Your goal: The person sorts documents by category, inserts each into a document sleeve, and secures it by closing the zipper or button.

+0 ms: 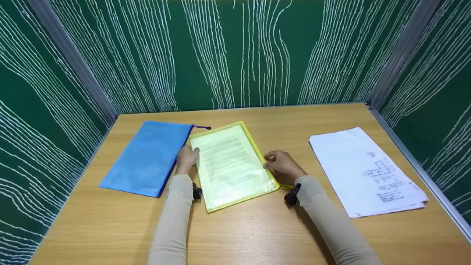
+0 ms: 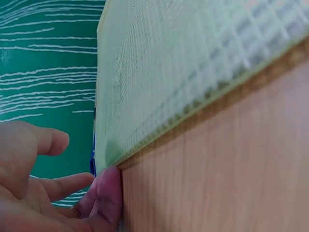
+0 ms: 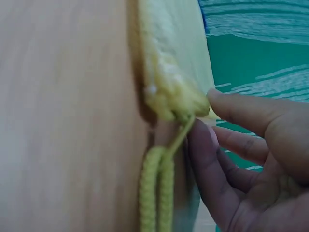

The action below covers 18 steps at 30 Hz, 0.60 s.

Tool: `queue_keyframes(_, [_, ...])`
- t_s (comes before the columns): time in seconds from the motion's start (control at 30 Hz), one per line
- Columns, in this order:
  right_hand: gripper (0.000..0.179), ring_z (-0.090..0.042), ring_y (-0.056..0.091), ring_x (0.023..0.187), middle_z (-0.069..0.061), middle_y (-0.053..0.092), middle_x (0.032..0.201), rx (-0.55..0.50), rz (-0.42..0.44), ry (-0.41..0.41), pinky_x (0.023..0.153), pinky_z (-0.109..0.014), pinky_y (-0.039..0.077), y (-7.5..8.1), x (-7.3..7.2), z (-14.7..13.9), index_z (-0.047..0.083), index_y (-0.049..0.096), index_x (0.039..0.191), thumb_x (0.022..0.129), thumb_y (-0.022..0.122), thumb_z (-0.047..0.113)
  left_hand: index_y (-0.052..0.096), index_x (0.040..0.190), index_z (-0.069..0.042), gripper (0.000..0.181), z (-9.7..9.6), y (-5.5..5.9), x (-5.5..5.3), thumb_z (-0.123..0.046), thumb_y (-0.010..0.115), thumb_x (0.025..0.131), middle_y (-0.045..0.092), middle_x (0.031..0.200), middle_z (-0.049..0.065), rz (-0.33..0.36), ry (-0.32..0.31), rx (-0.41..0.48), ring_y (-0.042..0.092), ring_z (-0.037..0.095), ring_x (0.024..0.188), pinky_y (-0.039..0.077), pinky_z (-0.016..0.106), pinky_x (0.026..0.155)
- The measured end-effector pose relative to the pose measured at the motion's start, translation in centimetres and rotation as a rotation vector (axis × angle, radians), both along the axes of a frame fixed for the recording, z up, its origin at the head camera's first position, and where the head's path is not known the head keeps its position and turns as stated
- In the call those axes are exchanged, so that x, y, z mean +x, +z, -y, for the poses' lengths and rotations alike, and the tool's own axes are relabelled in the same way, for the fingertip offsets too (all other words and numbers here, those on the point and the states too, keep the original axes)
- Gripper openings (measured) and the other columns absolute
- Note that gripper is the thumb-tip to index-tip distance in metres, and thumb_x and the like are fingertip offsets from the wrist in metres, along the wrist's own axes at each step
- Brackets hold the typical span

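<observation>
A yellow translucent zip folder [image 1: 235, 165] with a printed sheet inside lies tilted on the table in the middle of the head view. My left hand [image 1: 187, 159] is at its left edge; in the left wrist view the fingertips [image 2: 110, 191] touch the edge while the thumb stands apart. At the right edge, my right hand [image 1: 284, 164] pinches the folder between thumb and fingers. A yellow cord loop [image 3: 157, 188] hangs from the folder's near right corner, close to those fingers. A blue zip folder [image 1: 147, 158] lies just left of my left hand.
A stack of white printed papers [image 1: 368, 173] lies on the right side of the wooden table [image 1: 250, 235]. The blue folder's dark zip pull [image 1: 208, 127] points toward the yellow folder's top edge. Green panels [image 1: 254, 55] with white lines enclose the table's back and sides.
</observation>
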State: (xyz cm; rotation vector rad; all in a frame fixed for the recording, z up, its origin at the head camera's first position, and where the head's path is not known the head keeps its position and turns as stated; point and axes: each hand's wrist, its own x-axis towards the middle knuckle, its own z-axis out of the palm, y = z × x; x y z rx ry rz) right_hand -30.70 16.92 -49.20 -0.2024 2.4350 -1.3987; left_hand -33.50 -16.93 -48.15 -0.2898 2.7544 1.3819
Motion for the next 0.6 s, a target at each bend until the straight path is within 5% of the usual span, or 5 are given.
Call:
queue_keyframes(0.07, [0.047,-0.014,0.055,0.065,-0.026,0.061,0.118,0.054,-0.035,0.015,0.057,-0.025,0.049,0.06,0.02,0.28,-0.003,0.051,0.135,0.092,0.062,0.011,0.044,0.071,-0.009,0.032,-0.06,-0.13,-0.17,-0.025,0.047,0.099,0.046,0.061,0.006,-0.015,0.0,-0.033,0.044,0.018,0.054,0.042,0.032,0.055])
queue_keyframes(0.17, [0.045,-0.016,0.061,0.072,-0.026,0.062,0.117,0.1,-0.057,0.02,0.058,-0.026,0.051,0.21,0.08,0.65,-0.003,0.052,0.134,0.091,0.063,0.009,0.032,0.059,-0.015,0.042,-0.04,-0.35,-0.41,-0.022,0.049,0.096,0.032,0.048,-0.003,-0.026,0.002,-0.056,0.032,0.011,0.041,0.033,0.027,0.045])
queue_keyframes(0.6, [0.046,-0.013,0.056,0.063,-0.027,0.061,0.119,0.063,-0.046,-0.021,0.055,-0.026,0.052,0.42,0.4,1.07,-0.005,0.054,0.132,0.09,0.065,0.009,0.028,0.054,-0.015,0.04,-0.22,-0.18,-0.47,-0.008,0.05,0.087,0.019,0.05,-0.004,0.006,-0.004,-0.062,0.017,0.012,0.046,0.022,0.027,0.044])
